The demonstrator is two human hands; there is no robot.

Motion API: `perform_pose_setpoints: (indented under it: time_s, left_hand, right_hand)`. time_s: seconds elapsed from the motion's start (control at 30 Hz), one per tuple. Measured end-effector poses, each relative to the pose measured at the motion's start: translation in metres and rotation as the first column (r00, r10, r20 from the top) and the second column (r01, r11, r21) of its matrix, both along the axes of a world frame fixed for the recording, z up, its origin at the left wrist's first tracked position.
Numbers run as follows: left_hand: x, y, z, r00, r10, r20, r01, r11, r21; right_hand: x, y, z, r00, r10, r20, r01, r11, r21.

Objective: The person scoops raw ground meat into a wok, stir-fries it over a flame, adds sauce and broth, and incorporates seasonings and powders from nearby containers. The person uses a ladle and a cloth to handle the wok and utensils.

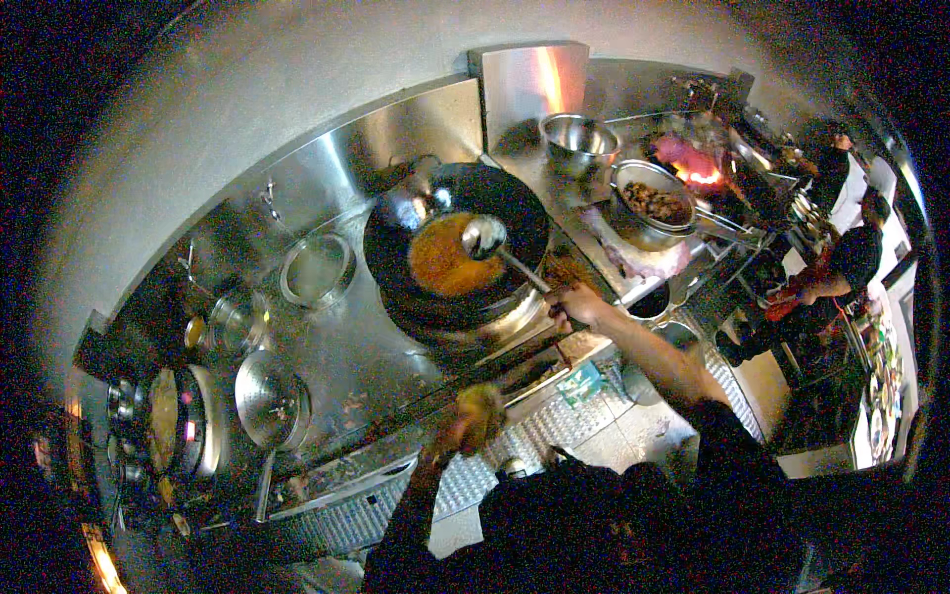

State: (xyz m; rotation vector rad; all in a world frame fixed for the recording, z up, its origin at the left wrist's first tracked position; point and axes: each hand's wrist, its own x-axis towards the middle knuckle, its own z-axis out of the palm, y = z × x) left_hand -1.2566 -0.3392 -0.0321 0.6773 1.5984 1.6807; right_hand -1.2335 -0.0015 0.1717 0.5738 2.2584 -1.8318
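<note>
My right hand point(582, 306) grips the handle of a metal ladle point(486, 237). The ladle's bowl hangs over a dark wok point(456, 185) on the range. Orange-brown liquid point(449, 256) covers the wok's bottom. My left hand point(456, 434) is near the front edge of the range, apart from the wok. It is blurred and closed around a yellowish item, apparently a folded cloth point(482, 408).
A round-bowled strainer or ladle point(267, 393) rests on a pot at left, beside a large pot point(211, 423). A round metal container point(349, 271) stands left of the wok. On the right are a steel bowl point(579, 141), a strainer with browned food point(657, 202), flames point(698, 174) and another person point(853, 256).
</note>
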Motion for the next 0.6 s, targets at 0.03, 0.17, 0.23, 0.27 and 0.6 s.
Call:
perform_pose_setpoints:
  time_s: [0.03,0.17,0.23,0.27,0.6]
  left_hand:
    - [0.018,-0.032,-0.023,1.0,0.001,-0.014,-0.001,1.0,-0.023]
    - [0.12,-0.141,-0.098,0.949,0.142,0.28,-0.133,0.99,-0.05]
    - [0.199,-0.191,-0.117,0.518,0.298,0.802,-0.342,0.931,-0.125]
    - [0.231,-0.21,-0.122,0.29,0.303,0.908,-0.43,0.889,-0.159]
    - [0.288,-0.191,-0.099,0.941,0.201,0.272,0.057,0.699,-0.713]
  right_hand:
    - [-0.014,0.007,-0.015,0.988,0.12,-0.094,-0.1,0.975,0.2]
    - [-0.05,0.007,-0.052,0.928,0.358,-0.101,-0.212,0.732,0.648]
    - [-0.055,0.011,-0.046,0.966,0.211,0.148,-0.226,0.97,0.088]
    - [-0.057,0.015,-0.038,0.958,0.26,0.121,-0.281,0.936,0.212]
    - [-0.077,0.102,0.016,0.887,0.354,0.296,-0.347,0.935,-0.078]
